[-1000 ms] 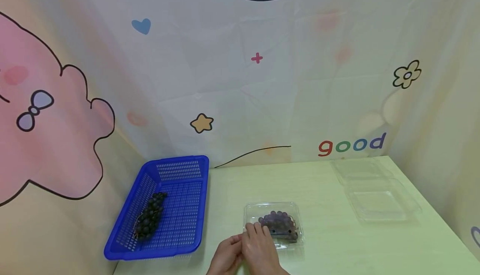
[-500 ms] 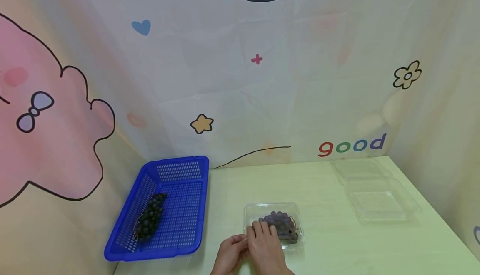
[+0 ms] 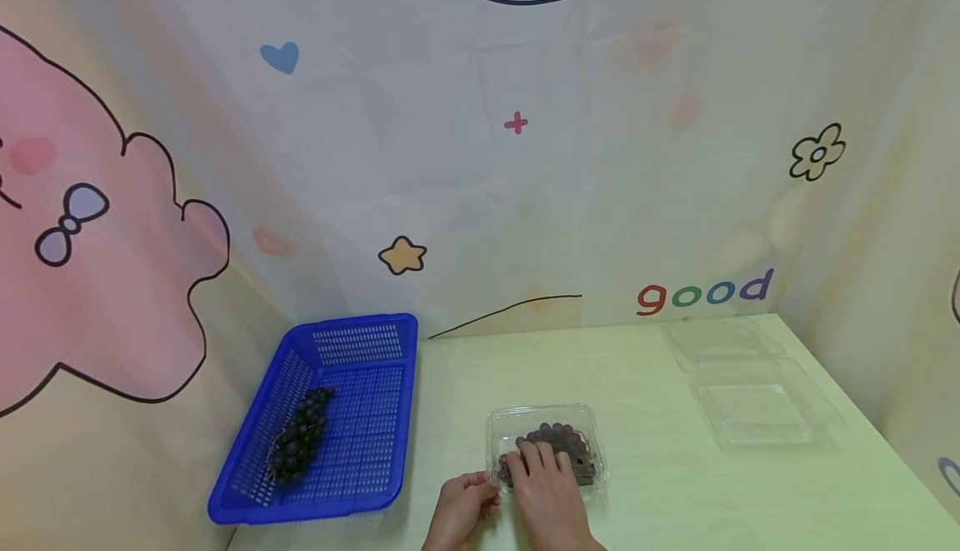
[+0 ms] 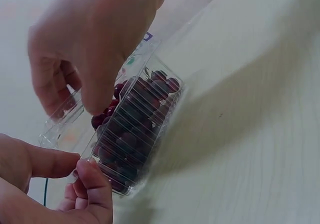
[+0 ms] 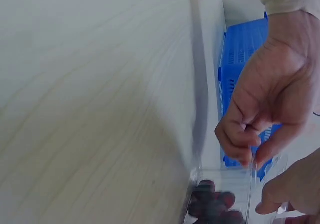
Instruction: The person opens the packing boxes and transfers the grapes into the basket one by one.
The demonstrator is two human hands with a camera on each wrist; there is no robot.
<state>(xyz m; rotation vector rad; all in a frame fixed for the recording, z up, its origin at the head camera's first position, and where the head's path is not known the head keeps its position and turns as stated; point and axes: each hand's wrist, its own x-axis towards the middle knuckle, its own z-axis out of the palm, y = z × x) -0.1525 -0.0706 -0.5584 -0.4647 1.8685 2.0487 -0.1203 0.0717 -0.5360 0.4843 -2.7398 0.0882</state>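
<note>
A clear plastic clamshell box (image 3: pixel 545 411) stands on the table at the front middle, with dark grapes (image 4: pixel 127 134) inside, showing through its ribbed wall. At its near left corner my left hand (image 3: pixel 459 509) pinches the plastic edge between thumb and forefinger, seen close up in the left wrist view. My right hand (image 3: pixel 547 493) lies over the near part of the box, fingertips bent down onto its top and covering some grapes. In the left wrist view, the right thumb (image 4: pixel 97 91) points down at the rim. The right wrist view shows that thumb beside the clear edge.
A blue plastic basket (image 3: pixel 408 418) stands to the left, with a bunch of black grapes (image 3: pixel 300 438) along its left side. Far right on the table (image 3: pixel 637 368) lies another clear clamshell box (image 3: pixel 757 409), opened flat. A printed curtain (image 3: pixel 480 159) hangs behind the table's back edge.
My right hand has slid to the right over the box, away from my left hand. Grapes at the box's near left now show. My left hand has shifted slightly right.
</note>
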